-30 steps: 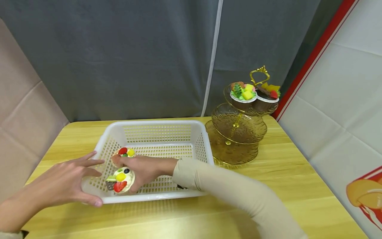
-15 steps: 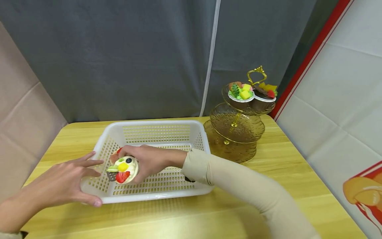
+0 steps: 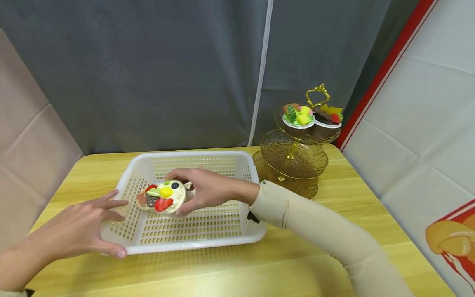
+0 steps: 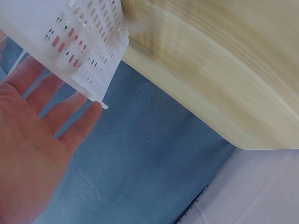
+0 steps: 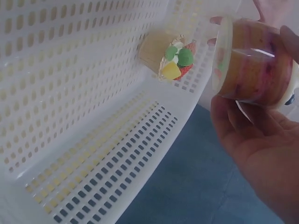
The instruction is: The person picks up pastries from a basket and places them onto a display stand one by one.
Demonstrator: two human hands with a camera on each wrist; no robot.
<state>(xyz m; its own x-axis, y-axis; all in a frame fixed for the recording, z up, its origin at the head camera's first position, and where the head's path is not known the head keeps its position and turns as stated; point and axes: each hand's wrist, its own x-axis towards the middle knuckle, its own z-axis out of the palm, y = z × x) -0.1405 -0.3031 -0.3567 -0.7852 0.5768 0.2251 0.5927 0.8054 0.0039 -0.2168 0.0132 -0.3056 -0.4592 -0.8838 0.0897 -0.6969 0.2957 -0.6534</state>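
Note:
My right hand (image 3: 213, 187) grips a clear cup of layered cake (image 5: 254, 63), fingers and thumb around its side. White cream, strawberry, yellow fruit and a blueberry top this cake cup, which is tilted above the white plastic basket (image 3: 193, 153). A second fruit-topped cake (image 5: 172, 63) lies inside the basket, partly hidden by the held cup in the head view. At the basket's left end, my left hand (image 3: 79, 227) touches the rim with spread, fairly straight fingers; its thumb lies along the front corner.
On the right stands a three-tier amber cake stand (image 3: 293, 159) with a gold handle. Its top tier bears two dark cupcakes, one with green and yellow toppings (image 3: 298, 117), one with chocolate (image 3: 328, 119). A wooden table (image 3: 334, 231) supports everything; a grey curtain (image 3: 167, 74) hangs behind.
My right hand has lifted the cake cup from the basket's left end and shifted it up and rightward. The left hand stays at the rim.

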